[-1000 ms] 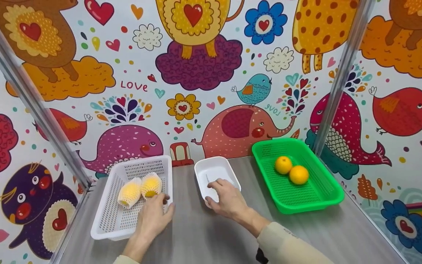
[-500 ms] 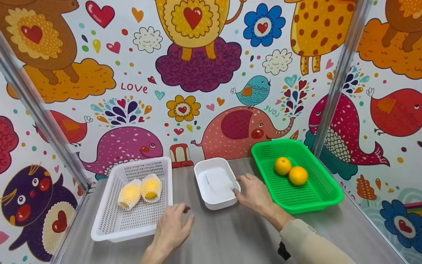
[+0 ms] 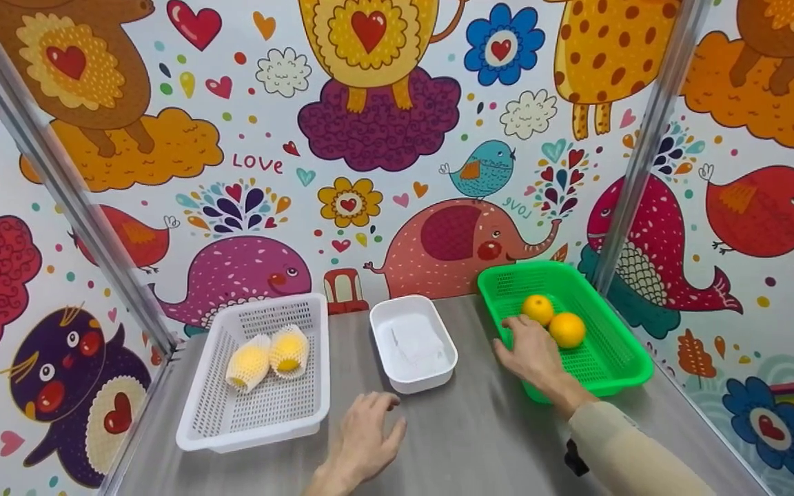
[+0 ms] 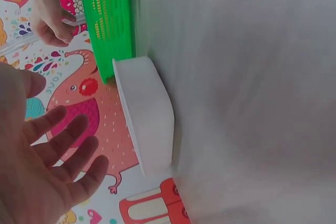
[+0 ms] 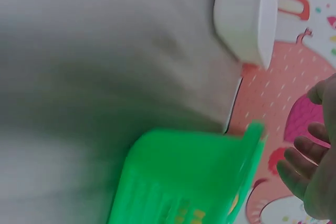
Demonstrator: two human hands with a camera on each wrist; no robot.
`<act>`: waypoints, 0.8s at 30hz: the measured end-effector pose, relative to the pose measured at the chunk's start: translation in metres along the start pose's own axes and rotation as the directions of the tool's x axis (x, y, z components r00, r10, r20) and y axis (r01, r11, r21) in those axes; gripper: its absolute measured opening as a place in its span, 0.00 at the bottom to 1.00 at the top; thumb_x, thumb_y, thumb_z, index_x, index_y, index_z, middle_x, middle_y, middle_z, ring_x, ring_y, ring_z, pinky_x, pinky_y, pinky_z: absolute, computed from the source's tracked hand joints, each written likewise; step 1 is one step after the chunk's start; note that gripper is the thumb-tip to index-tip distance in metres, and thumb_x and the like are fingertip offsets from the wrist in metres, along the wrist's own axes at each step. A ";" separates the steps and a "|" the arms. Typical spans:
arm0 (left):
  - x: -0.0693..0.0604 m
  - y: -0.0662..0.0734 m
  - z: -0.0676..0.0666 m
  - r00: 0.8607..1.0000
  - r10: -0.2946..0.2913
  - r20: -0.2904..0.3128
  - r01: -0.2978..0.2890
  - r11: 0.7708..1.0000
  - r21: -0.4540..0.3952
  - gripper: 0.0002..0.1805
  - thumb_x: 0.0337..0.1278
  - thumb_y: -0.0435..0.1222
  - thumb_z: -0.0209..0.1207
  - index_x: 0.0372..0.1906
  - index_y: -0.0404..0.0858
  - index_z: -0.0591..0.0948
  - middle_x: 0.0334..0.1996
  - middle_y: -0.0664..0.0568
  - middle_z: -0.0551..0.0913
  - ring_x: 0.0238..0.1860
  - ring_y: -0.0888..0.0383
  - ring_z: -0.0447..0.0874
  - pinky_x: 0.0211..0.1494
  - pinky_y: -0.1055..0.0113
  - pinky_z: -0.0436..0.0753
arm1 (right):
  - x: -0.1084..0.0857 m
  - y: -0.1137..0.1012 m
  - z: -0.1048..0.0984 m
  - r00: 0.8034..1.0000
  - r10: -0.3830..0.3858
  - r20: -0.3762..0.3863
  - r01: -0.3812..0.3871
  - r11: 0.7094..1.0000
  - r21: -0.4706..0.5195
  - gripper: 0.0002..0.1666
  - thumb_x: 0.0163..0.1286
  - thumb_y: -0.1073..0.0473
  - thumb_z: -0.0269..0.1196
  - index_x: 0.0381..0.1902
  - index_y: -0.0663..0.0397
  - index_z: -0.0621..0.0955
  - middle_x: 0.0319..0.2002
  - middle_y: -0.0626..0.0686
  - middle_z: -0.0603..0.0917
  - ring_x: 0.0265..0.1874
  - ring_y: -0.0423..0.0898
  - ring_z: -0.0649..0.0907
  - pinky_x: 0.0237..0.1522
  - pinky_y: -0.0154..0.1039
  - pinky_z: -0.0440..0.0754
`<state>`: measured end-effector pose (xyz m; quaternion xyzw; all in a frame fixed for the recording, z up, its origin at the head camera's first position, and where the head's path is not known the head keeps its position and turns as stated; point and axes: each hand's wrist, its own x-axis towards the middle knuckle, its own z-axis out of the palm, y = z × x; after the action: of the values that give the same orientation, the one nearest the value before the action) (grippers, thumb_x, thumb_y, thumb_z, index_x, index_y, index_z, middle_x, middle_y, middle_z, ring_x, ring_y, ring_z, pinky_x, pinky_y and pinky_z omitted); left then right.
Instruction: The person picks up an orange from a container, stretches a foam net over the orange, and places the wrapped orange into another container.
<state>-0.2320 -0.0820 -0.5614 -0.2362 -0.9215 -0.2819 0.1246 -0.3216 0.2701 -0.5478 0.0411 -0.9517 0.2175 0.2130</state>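
Observation:
My right hand hovers over the left rim of the green basket, its fingers loosely bent and holding nothing. Inside that basket lie two oranges, close beside the fingers. My left hand is above the table in front of the small white tub, with relaxed, spread fingers. The left wrist view shows the left hand with bare fingers, the tub and the green basket beyond. In the right wrist view, the right hand also grips nothing.
A white perforated basket stands at the left with two yellow fruits in foam nets. The grey table ends at a patterned wall. Metal posts rise at the corners.
The right hand has moved right, from over the white tub to the green basket. The left hand has left the white basket's edge and come rightward and nearer. The fruits have stayed put.

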 end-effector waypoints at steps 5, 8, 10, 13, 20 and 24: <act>0.005 0.012 0.017 0.999 0.047 -0.007 -0.047 0.999 -0.011 0.13 0.71 0.43 0.69 0.54 0.44 0.87 0.46 0.55 0.90 0.48 0.56 0.86 0.50 0.60 0.86 | 0.001 0.027 -0.004 0.999 0.047 0.022 -0.047 0.999 0.004 0.25 0.75 0.52 0.72 0.61 0.63 0.87 0.57 0.66 0.90 0.54 0.65 0.89 0.57 0.66 0.89; 0.010 0.021 0.029 0.997 0.079 0.000 -0.079 0.997 -0.003 0.14 0.71 0.44 0.69 0.54 0.44 0.87 0.47 0.53 0.91 0.49 0.57 0.86 0.51 0.61 0.86 | 0.003 0.043 -0.007 0.996 0.077 0.040 -0.076 0.997 -0.020 0.27 0.75 0.52 0.71 0.62 0.67 0.85 0.57 0.69 0.89 0.54 0.68 0.88 0.56 0.69 0.88; 0.013 0.026 0.036 0.995 0.103 0.009 -0.103 0.995 -0.005 0.13 0.71 0.44 0.69 0.54 0.44 0.87 0.47 0.52 0.91 0.49 0.58 0.86 0.52 0.62 0.86 | 0.005 0.052 -0.009 0.995 0.093 0.045 -0.091 0.995 -0.039 0.29 0.74 0.52 0.71 0.63 0.69 0.84 0.57 0.72 0.88 0.54 0.71 0.88 0.56 0.71 0.87; 0.019 0.034 0.046 0.989 0.148 0.002 -0.148 0.989 0.001 0.12 0.70 0.44 0.70 0.52 0.44 0.87 0.46 0.53 0.91 0.47 0.59 0.85 0.52 0.65 0.85 | 0.008 0.064 -0.011 0.989 0.125 0.078 -0.121 0.991 -0.058 0.33 0.74 0.51 0.71 0.65 0.72 0.81 0.59 0.74 0.86 0.56 0.73 0.87 0.56 0.73 0.86; 0.040 0.055 0.070 0.969 0.238 -0.060 -0.235 0.970 0.059 0.12 0.67 0.45 0.72 0.49 0.45 0.88 0.43 0.55 0.90 0.45 0.59 0.85 0.50 0.67 0.84 | 0.023 0.095 -0.023 0.953 0.246 0.175 -0.233 0.968 -0.092 0.42 0.74 0.47 0.70 0.73 0.73 0.76 0.64 0.77 0.81 0.60 0.74 0.83 0.60 0.72 0.84; 0.054 0.069 0.084 0.961 0.266 -0.074 -0.257 0.960 0.110 0.12 0.66 0.45 0.73 0.49 0.46 0.88 0.42 0.57 0.89 0.44 0.60 0.85 0.48 0.69 0.83 | 0.031 0.110 -0.031 0.938 0.272 0.216 -0.252 0.961 -0.117 0.47 0.73 0.45 0.71 0.74 0.75 0.72 0.64 0.78 0.78 0.58 0.73 0.82 0.59 0.71 0.85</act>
<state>-0.2512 0.0367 -0.5787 -0.3367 -0.8887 -0.2269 0.2129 -0.3566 0.3828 -0.5532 -0.0706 -0.9754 0.1960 0.0722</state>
